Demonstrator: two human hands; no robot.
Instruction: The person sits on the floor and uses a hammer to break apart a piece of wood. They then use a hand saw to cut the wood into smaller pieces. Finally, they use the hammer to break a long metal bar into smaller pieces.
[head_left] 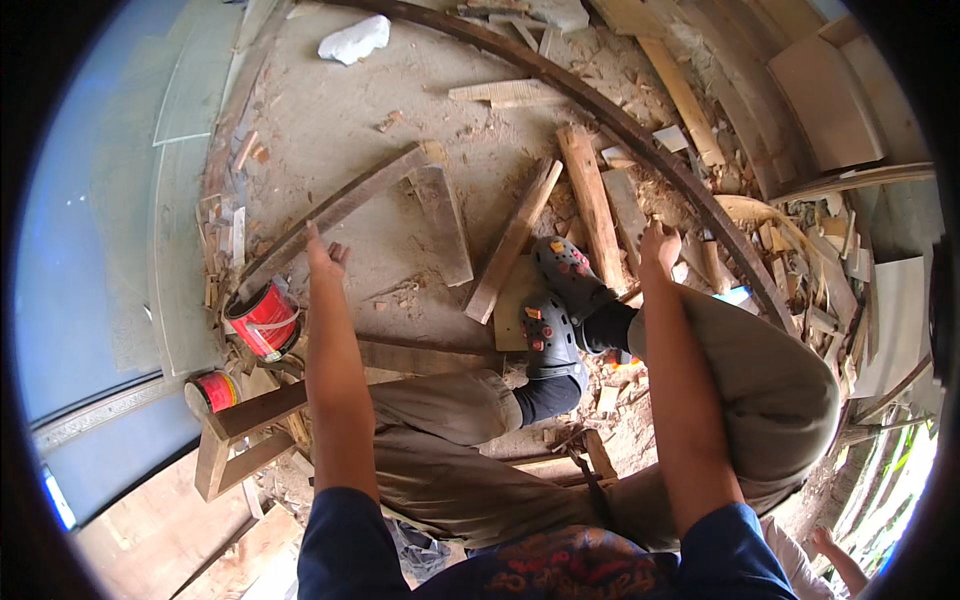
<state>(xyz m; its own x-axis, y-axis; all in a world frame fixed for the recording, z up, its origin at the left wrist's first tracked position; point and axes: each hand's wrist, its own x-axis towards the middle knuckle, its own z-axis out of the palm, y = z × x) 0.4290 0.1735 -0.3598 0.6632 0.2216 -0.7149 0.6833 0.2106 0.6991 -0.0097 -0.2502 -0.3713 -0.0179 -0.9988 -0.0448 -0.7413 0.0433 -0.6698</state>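
My left hand (326, 257) reaches forward with its index finger stretched out and the other fingers loosely bent, holding nothing. Its fingertip is beside a long dark wood strip (352, 192); whether they touch I cannot tell. Above my right knee is my right hand (658, 246), its fingers drawn together; what is between them, if anything, is too small to make out. A rough wood post (590, 200) and a shorter board (625, 212) lie just left of it. Between my hands, another wood piece (515, 240) and a short block (440, 222) rest on the floor.
A red paint can (264, 322) and a smaller red can (214, 391) stand at left, near a wooden frame (250, 440). A long curved-looking beam (640, 135) crosses the far right. Wood scraps litter the floor (340, 110). Another person's hand (825, 541) shows at lower right.
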